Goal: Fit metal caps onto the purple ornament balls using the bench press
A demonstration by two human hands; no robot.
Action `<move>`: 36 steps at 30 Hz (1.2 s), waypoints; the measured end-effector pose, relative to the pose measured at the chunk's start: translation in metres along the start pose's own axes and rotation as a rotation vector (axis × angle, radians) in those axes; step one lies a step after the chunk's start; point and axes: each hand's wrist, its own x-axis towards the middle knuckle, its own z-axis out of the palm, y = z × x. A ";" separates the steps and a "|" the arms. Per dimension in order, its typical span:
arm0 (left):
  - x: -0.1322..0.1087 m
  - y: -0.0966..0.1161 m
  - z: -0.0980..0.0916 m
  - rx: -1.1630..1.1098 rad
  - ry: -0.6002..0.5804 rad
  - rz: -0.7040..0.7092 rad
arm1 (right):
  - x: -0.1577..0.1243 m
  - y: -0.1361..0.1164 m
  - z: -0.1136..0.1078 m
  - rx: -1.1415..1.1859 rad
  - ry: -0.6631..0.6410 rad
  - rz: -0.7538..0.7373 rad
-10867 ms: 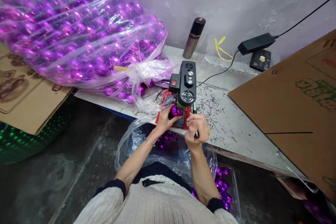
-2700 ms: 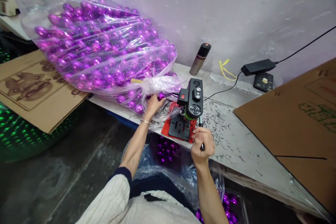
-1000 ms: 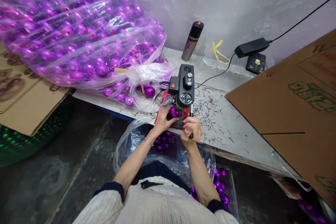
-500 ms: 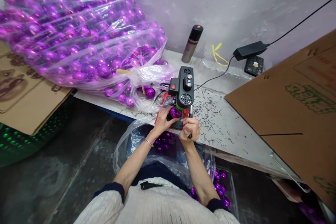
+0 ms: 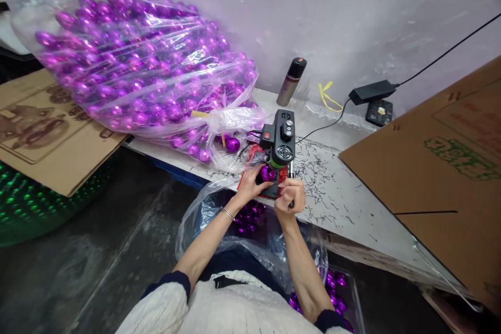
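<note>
A shiny purple bauble [image 5: 267,173] sits under the head of a small black bench drill press [image 5: 285,138]. My left hand [image 5: 251,186] is closed on the bauble, thumb and fingers on either side of it. On the machine's right, my right hand [image 5: 290,196] is wrapped round the black-tipped lever handle [image 5: 291,169]. Where the tool meets the bauble is hidden from above. Below the table edge, an open clear plastic bag [image 5: 195,219] in front of my body holds several purple baubles [image 5: 249,217].
A large clear bag of purple baubles [image 5: 148,68] lies at left beside flattened cardboard [image 5: 50,130]. Dark scraps [image 5: 321,177] litter the white table [image 5: 352,209]. A spray can [image 5: 291,81], yellow tie [image 5: 329,98] and power adapter [image 5: 372,92] stand behind; a cardboard box [image 5: 438,167] is at right.
The whole view has shifted, so everything appears a little lower and further right. Both hands keep the same places on the bauble and the lever.
</note>
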 end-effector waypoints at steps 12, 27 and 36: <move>-0.097 0.015 -0.032 0.272 -0.018 0.297 | 0.035 -0.025 -0.011 0.028 -0.075 0.104; 0.082 -0.029 -0.101 0.197 -0.004 -0.381 | 0.028 -0.023 -0.014 0.020 -0.119 0.061; -0.003 0.018 -0.070 -0.957 0.094 -0.650 | 0.045 -0.028 -0.012 0.027 -0.082 0.109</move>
